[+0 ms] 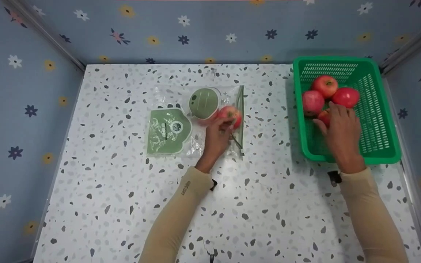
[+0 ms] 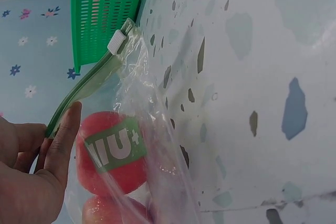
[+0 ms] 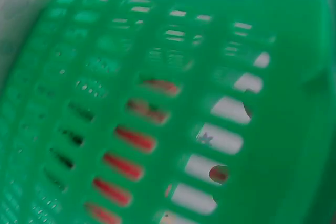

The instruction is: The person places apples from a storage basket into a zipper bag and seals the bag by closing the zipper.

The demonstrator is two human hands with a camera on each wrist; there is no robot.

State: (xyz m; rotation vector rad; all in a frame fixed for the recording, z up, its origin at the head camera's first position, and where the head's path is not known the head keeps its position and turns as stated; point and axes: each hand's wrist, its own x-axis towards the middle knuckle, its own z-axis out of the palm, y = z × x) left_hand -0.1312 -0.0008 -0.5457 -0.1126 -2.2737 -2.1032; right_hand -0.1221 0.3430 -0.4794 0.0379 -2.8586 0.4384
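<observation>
A clear zip bag with green print (image 1: 170,131) lies flat, with an apple (image 1: 229,116) inside near its green zip edge. My left hand (image 1: 218,138) pinches that edge; in the left wrist view the fingers of the hand (image 2: 37,166) are at the green strip (image 2: 79,90), beside red apples (image 2: 113,156) behind the clear film. Inside the green basket (image 1: 391,135), my right hand (image 1: 342,133) has thumb and fingers around an apple (image 1: 323,117), partly covering it. The right wrist view shows the basket wall (image 3: 283,129), which hides that hand.
Three more apples, one at the back (image 1: 324,86), one at the left (image 1: 313,103) and one at the right (image 1: 346,97), surround the gripped one. The basket stands at the right of the speckled table (image 1: 269,212). Flowered walls (image 1: 210,22) enclose the back and sides.
</observation>
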